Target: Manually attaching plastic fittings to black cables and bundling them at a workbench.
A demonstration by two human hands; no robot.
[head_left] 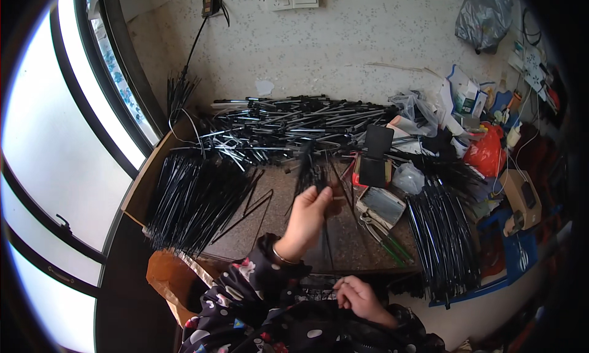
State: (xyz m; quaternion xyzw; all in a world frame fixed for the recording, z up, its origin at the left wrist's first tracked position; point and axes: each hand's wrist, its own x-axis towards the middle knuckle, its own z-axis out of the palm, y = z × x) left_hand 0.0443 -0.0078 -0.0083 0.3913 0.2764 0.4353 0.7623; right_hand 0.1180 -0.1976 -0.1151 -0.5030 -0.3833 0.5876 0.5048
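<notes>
Over the middle of the table [270,230], my left hand [307,218] is closed around a few thin black rods [327,245]. They run above and below the fist and are partly smeared by motion. Close to my body at the table's front edge, my right hand [361,298] has its fingers curled in. Whatever it may hold is hidden. A wide pile of black and silvery rods [294,126] lies along the back. Long black rods are stacked at the left [202,199] and another stack of black rods [442,236] lies at the right, overhanging the front edge.
Green-handled pliers [392,248] lie beside a shallow metal box [381,205]. Behind are a black container [374,169] and a clear bag [408,178]. A red plastic bag [488,150] and cardboard box [521,196] stand right. A brown paper bag [172,279] sits front left.
</notes>
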